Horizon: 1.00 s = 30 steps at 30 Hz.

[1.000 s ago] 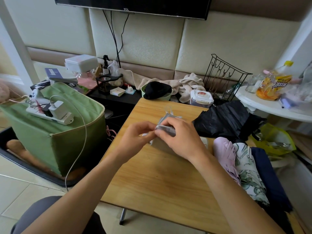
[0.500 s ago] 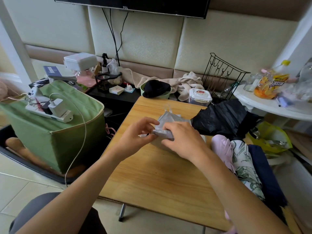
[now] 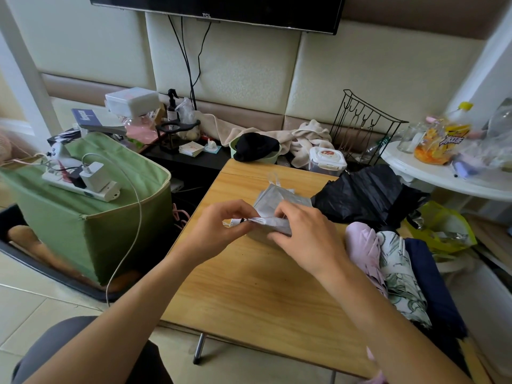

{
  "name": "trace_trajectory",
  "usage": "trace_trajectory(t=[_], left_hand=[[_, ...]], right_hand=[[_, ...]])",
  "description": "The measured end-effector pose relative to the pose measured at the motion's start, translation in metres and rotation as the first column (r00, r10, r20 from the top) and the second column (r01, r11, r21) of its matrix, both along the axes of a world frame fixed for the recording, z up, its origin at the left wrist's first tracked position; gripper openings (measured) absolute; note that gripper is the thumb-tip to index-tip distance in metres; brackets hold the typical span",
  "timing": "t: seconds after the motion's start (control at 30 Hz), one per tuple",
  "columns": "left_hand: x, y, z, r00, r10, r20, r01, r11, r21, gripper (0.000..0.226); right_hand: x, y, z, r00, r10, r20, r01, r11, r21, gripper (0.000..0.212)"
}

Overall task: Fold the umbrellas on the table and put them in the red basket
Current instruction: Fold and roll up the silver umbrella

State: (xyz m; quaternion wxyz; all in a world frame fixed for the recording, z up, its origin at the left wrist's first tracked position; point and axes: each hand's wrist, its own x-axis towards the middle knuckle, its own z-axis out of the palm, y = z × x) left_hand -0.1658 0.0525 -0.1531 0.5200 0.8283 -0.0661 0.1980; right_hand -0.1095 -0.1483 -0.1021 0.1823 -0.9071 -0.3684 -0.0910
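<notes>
A grey folded umbrella (image 3: 279, 200) lies on the wooden table (image 3: 249, 286), held between both hands. My left hand (image 3: 219, 231) pinches its near end, where a small black and white tip shows. My right hand (image 3: 307, 234) grips the grey fabric from the right. A black umbrella (image 3: 363, 195) lies crumpled at the table's far right. Along the right edge lie a pink umbrella (image 3: 363, 250), a leaf-patterned umbrella (image 3: 399, 278) and a navy umbrella (image 3: 432, 281). No red basket is in view.
A green fabric box (image 3: 91, 223) with a power strip (image 3: 80, 184) on top stands left of the table. Behind the table are a green bowl with a black cloth (image 3: 257, 148), a wipes tub (image 3: 327, 159) and a wire rack (image 3: 363, 126). A white round table (image 3: 448, 178) stands at right.
Both hands keep working the grey umbrella's fabric at the table's middle. The right hand has slid a little lower over the fabric; the left fingers stay pinched at the end.
</notes>
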Motion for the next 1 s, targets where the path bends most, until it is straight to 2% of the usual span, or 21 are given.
trace_trajectory(t=[0.13,0.27,0.37,0.5,0.63,0.7,0.77,0.9,1.0], left_hand=[[-0.002,0.000,0.001,1.000,-0.013,0.004,0.013,1.000,0.009,0.013],[-0.008,0.008,0.003,0.998,-0.055,0.022,0.052,0.989,0.136,0.014],[-0.017,0.015,0.000,0.994,-0.105,0.008,0.100,0.964,0.246,0.018],[-0.027,0.021,-0.005,0.985,-0.163,-0.054,0.172,0.950,0.260,0.021],[-0.034,0.025,-0.012,0.959,-0.202,-0.200,0.254,0.923,0.289,0.022],[-0.037,0.026,-0.017,0.950,-0.200,-0.240,0.272,0.908,0.319,0.023],[-0.039,0.026,-0.021,0.942,-0.202,-0.268,0.287,0.898,0.332,0.025],[-0.040,0.027,-0.028,0.929,-0.192,-0.316,0.308,0.876,0.372,0.024],[-0.040,0.029,-0.033,0.913,-0.188,-0.362,0.338,0.845,0.415,0.022]], right_hand=[[0.001,-0.006,-0.003,0.999,-0.014,0.053,0.016,0.999,-0.042,0.031],[-0.006,-0.013,-0.010,0.993,0.113,0.043,-0.110,0.991,-0.073,0.030],[-0.009,-0.023,-0.019,0.979,0.205,-0.002,-0.205,0.978,-0.027,0.031],[-0.015,-0.034,-0.038,0.960,0.279,-0.003,-0.279,0.958,-0.069,0.033],[-0.015,-0.041,-0.052,0.953,0.265,-0.148,-0.275,0.960,-0.053,0.052],[-0.014,-0.044,-0.060,0.938,0.286,-0.194,-0.293,0.956,-0.009,0.053],[-0.016,-0.045,-0.070,0.933,0.294,-0.206,-0.305,0.952,-0.024,0.052],[-0.021,-0.047,-0.083,0.964,0.175,-0.200,-0.206,0.968,-0.146,0.056],[-0.022,-0.045,-0.082,0.984,0.120,-0.132,-0.143,0.971,-0.190,0.061]])
